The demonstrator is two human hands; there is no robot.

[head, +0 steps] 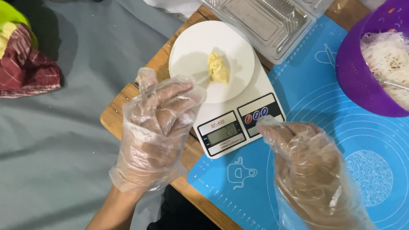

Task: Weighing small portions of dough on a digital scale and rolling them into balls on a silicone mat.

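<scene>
A small lump of pale yellow dough (218, 67) sits alone on the round white plate of a kitchen scale (228, 102), just ahead of both hands, apparently placed there so its weight reads on the display facing the person. The scale stands at the edge of a blue baking mat (370, 174) that covers the wooden bench (122, 113).

The left hand (155, 129), in a loose clear plastic glove, hovers just short of the scale with fingers half curled and holds nothing. The right hand (314, 181), gloved likewise, rests over the mat with fingers bent inward, also empty.

Beyond the right hand stands a purple bowl (364, 74) of white noodles; a clear plastic tray (265, 9) lies past the scale.
</scene>
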